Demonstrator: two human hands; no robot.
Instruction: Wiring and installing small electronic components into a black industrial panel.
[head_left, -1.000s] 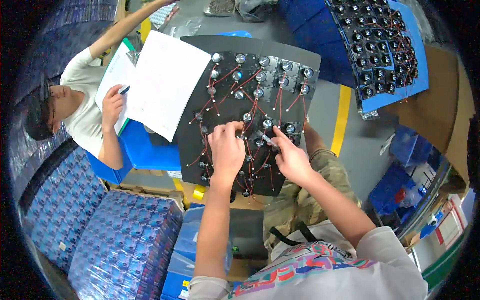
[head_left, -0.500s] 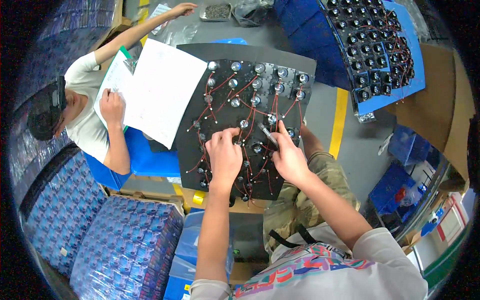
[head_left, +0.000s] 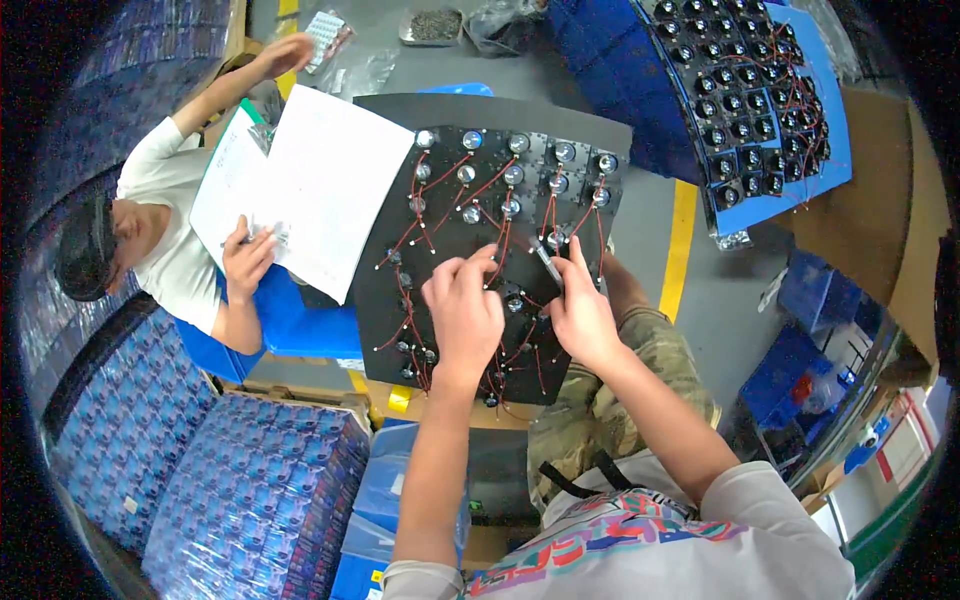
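The left hand (head_left: 465,315) bends over the middle of the black board (head_left: 380,325), a little farther and more to the right than half a second ago. Its fingertips now cover the spot where a lens module showed just beyond them. The fingers are curled and narrow; whether they pinch anything I cannot tell.

The right hand (head_left: 583,318) holds a pen-shaped tool (head_left: 548,264) in its fingers, index finger stretched toward the far side. The near lens module (head_left: 557,240) sits between the tool's tip and that index fingertip — it has shifted rightward since the earlier view, and the tool has moved right with it. Whether the fingertip touches it is unclear.

The other round lens modules (head_left: 513,175), trailing red wires (head_left: 602,240), keep their rows on the far half of the board.

To the left, the co-worker's far hand (head_left: 287,55) is drawn back leftward from its outstretched reach. The co-worker's near hand (head_left: 248,262) — formerly on the clipboard (head_left: 222,190) — is now nearer and at the left edge of the white sheet (head_left: 325,185), something blurred by its fingers.
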